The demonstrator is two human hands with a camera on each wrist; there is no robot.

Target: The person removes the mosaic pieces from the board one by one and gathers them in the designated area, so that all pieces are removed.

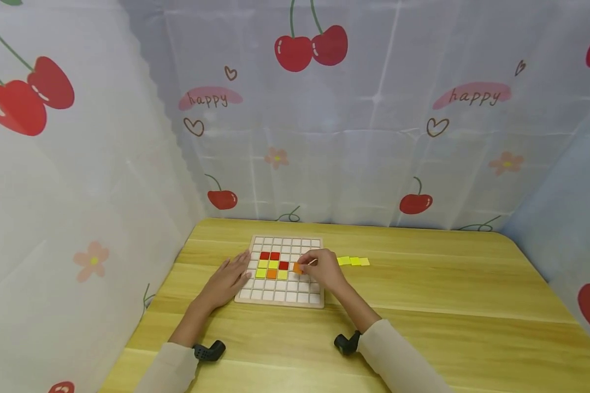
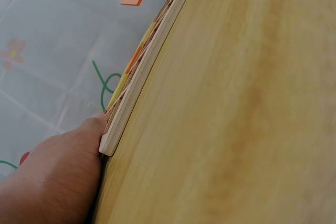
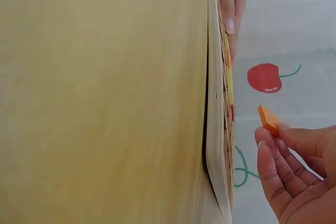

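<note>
A wooden grid board (image 1: 291, 297) lies on the table, with several coloured square tiles in its left and middle cells: dark red (image 1: 265, 255), yellow (image 1: 273, 265), and one orange tile (image 1: 272, 274). My left hand (image 1: 226, 281) rests flat at the board's left edge, fingers extended onto it. Between thumb and fingers, my right hand (image 1: 324, 268) pinches another orange tile (image 3: 269, 119). In the right wrist view that tile is held clear of the board's surface. The head view puts it just right of the lone dark red tile (image 1: 283, 266).
A short row of yellow tiles (image 1: 354, 261) lies on the wooden table (image 1: 447, 284), right of the board beyond my right hand. Cherry-printed curtains (image 1: 324, 136) enclose the table at the back and sides. A black device (image 1: 210, 351) sits at each wrist.
</note>
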